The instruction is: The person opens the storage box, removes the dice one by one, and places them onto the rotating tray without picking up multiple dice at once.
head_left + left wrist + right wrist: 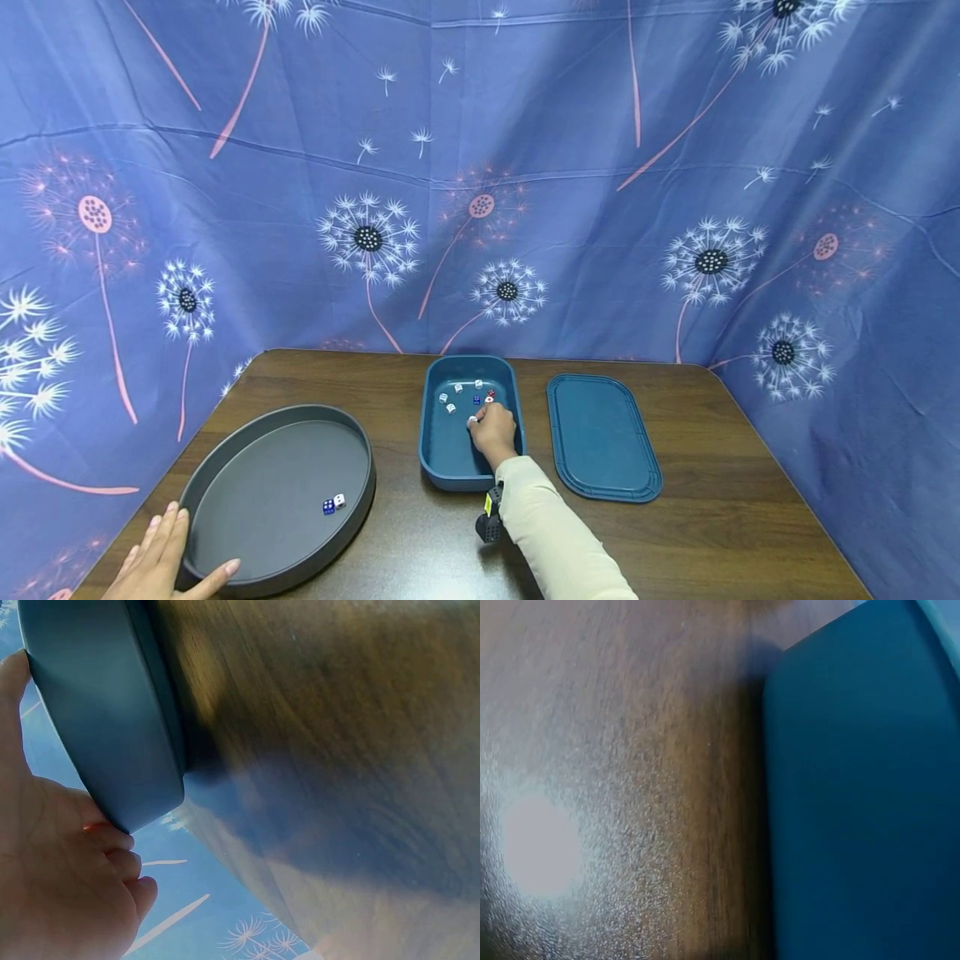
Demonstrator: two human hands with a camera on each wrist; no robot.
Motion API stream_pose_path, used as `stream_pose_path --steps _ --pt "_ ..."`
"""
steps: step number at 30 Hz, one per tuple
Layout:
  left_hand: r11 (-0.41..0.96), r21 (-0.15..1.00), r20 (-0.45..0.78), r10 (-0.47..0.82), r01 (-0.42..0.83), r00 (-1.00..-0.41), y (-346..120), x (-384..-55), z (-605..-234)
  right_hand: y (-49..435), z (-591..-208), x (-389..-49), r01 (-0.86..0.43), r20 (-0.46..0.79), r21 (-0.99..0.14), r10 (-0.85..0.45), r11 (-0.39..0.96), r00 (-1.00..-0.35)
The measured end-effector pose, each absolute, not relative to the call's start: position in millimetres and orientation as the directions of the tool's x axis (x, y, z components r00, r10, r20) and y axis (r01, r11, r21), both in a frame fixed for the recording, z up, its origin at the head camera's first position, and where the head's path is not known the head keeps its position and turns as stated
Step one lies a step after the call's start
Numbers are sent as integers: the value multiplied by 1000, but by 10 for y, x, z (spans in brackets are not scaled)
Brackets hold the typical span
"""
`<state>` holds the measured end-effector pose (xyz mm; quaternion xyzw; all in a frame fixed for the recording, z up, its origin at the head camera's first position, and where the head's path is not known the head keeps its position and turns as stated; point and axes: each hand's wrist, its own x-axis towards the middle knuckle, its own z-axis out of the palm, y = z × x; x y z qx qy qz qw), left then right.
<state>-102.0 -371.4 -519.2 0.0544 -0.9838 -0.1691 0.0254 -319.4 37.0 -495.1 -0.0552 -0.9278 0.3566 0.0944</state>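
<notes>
My right hand (495, 432) reaches into a blue rectangular box (459, 482), its fingers curled and fingertips at a white die (472, 420), which they pinch. Beyond the knuckles lie a blue die (476, 400), a red die (491, 393) and several white dice (451, 408) on the box floor. At the lower left, my left hand (153, 557) rests against the rim of a round dark grey tray (277, 410), fingers extended and thumb over the near edge. Inside that tray, a blue die (328, 507) sits beside a white die (340, 501). The left wrist view shows the hand (67, 877) against the tray's outer wall (112, 712).
A flat blue lid (603, 437) with rounded corners lies right of the box on the brown wooden table (720, 500). Behind and at both sides hangs a blue dandelion-print cloth (585, 250). The box's outer wall (862, 787) fills the right of the right wrist view.
</notes>
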Motion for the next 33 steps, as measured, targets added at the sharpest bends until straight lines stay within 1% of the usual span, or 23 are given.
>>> stream_pose_path --steps 4,9,12,15,21,28,33 --pt "937 336 36 -112 -93 -993 -3718 -1020 -5194 366 -4941 -3205 61 112 -692 190 720 -975" --pt "938 337 45 -108 -86 -993 -3733 -1016 -5201 327 -4874 -3206 28 143 -711 184 703 -972" --pt "940 330 58 -109 -84 -992 -3737 -1009 -5208 270 -4777 -3183 -34 187 -729 150 683 -971" --pt "942 324 56 -113 -89 -992 -3739 -1006 -5208 180 -4661 -3147 -127 246 -745 93 655 -965" --pt "940 328 25 -112 -98 -993 -3747 -1030 -5201 -91 -4429 -3030 -300 358 -722 -35 623 -933" --pt "937 339 32 -104 -88 -994 -3744 -1025 -5193 -480 -4233 -2744 -412 406 -702 -149 580 -902" --pt "936 342 30 -99 -83 -995 -3724 -1025 -5182 -728 -4266 -2540 -467 427 -657 -219 592 -878"
